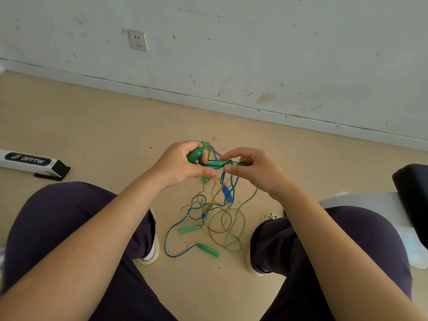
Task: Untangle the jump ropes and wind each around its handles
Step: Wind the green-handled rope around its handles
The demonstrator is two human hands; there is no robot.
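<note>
Left hand [178, 164] grips a green handle [196, 154]; right hand [252, 169] pinches blue cord. Tangled jump ropes [215, 216] hang onto scuffed beige floor [92, 126], near marked white wall [254, 54] with socket [138, 40].

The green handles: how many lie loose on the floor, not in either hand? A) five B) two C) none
B, two green handles lie on the floor among the rope loops, apart from each other, while the left hand and right hand hold others up above the tangle.
</note>
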